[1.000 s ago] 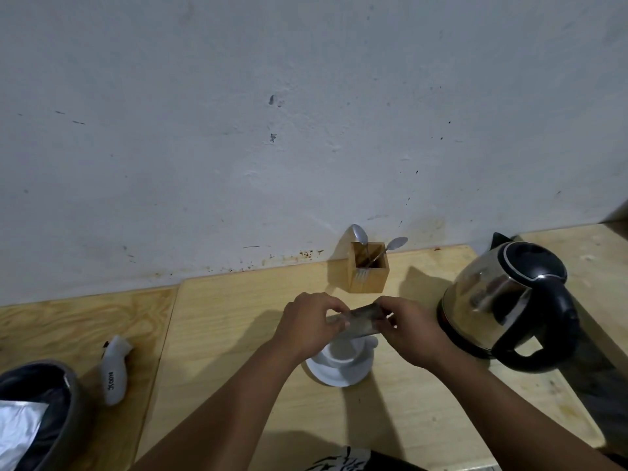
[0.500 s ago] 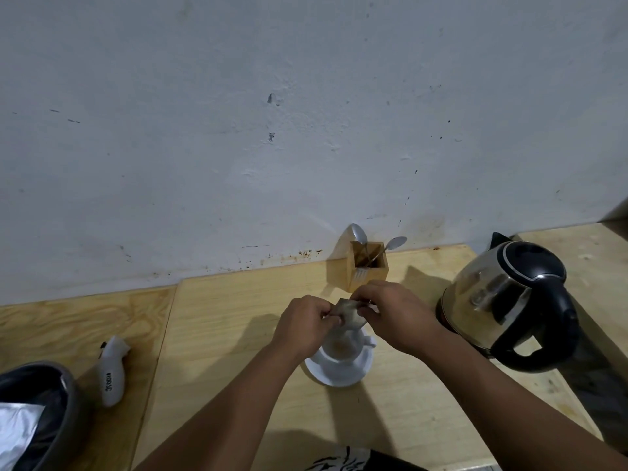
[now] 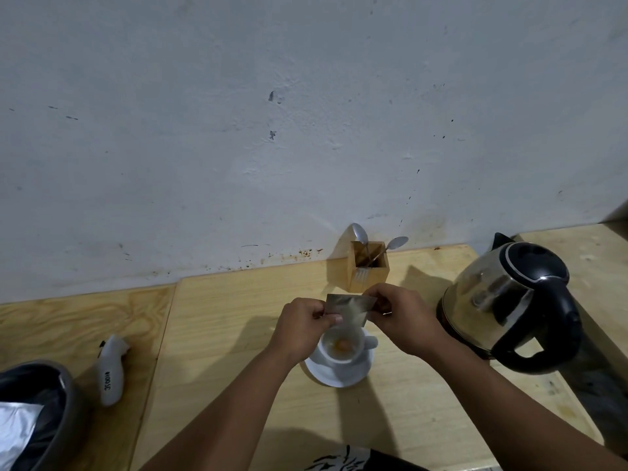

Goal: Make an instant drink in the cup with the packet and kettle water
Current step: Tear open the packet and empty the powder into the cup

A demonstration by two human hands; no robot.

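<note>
A white cup (image 3: 343, 348) stands on a white saucer (image 3: 339, 375) on the wooden table, with orange-brown powder at its bottom. Just above the cup I hold a silvery packet (image 3: 350, 305) flat between both hands. My left hand (image 3: 302, 329) pinches its left end and my right hand (image 3: 404, 317) pinches its right end. A steel kettle (image 3: 503, 300) with a black lid and handle sits to the right, close to my right wrist.
A wooden holder (image 3: 367, 270) with two spoons stands by the wall behind the cup. A white handheld device (image 3: 110, 368) lies at the left. A grey bin (image 3: 51, 402) with a foil bag sits at the lower left corner.
The packet was crumpled and tipped over the cup half a second ago; now it is spread out flat between my hands, slightly higher. Powder shows in the cup.
</note>
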